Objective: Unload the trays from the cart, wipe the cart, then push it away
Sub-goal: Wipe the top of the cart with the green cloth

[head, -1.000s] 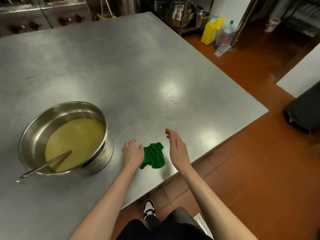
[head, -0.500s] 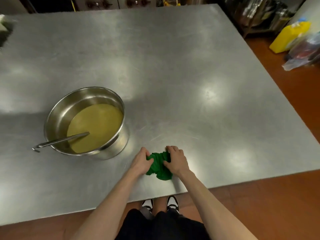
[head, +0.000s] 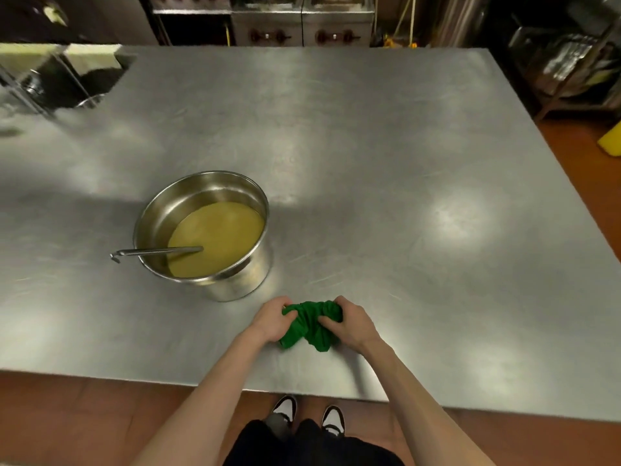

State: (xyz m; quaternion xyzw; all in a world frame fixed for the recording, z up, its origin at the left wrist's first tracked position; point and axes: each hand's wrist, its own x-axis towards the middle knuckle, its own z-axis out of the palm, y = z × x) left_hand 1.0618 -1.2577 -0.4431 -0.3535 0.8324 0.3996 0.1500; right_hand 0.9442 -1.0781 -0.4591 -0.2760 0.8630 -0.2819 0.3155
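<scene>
head view is looking down on a broad brushed-steel worktable [head: 353,136], whose near edge is running across the bottom of the frame just above the person's black-and-white shoes [head: 331,419] on the reddish-brown tiled floor [head: 84,415]. at the far left corner the tabletop is meeting a blurred dark recess; what is sitting there cannot be told. moving rightward, a round stainless-steel pot [head: 205,230] is standing upright on the steel, part full of yellow-green liquid [head: 218,240], with a long metal ladle handle [head: 148,252] leaning over its left rim and hooking outward. just beside the pot's near right side, close to the table's near edge, the left hand [head: 270,322] and the right hand [head: 349,326] are sitting close together, both curling their fingers into a crumpled bright green cloth [head: 311,326] that is lying bunched on the surface between them. to the right of the hands a wide stretch of bare steel is reaching to the table's right edge, beyond which open floor is showing. the cart and trays are not appearing anywhere.
</scene>
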